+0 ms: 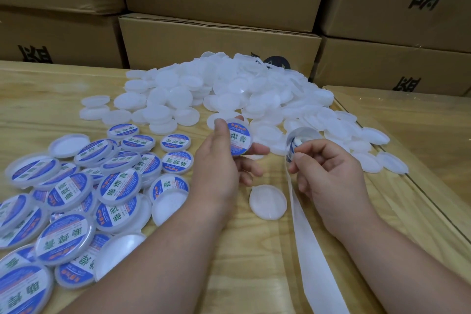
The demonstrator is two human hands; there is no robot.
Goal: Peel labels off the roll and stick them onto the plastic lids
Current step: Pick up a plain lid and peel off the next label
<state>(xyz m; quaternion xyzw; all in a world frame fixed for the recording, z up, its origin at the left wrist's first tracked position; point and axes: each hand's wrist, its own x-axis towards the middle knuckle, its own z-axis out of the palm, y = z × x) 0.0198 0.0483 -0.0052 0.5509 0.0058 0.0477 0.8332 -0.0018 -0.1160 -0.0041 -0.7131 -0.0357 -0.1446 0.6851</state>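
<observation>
Now the left hand (pixel 219 163) is holding a round translucent plastic lid with a fresh blue-and-white label (pixel 238 139) upright, while the right hand (pixel 328 173), just right of that lid, is pinching the curled white label roll (pixel 295 145), its white backing strip (pixel 309 245) trailing toward the desk's (pixel 229 250) near edge.

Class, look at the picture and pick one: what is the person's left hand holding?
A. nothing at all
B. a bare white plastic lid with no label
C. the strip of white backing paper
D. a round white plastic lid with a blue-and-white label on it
D: the left hand grips a round white plastic lid with a blue-and-white label on its face, while the strip of white backing paper runs from the right hand.
</observation>
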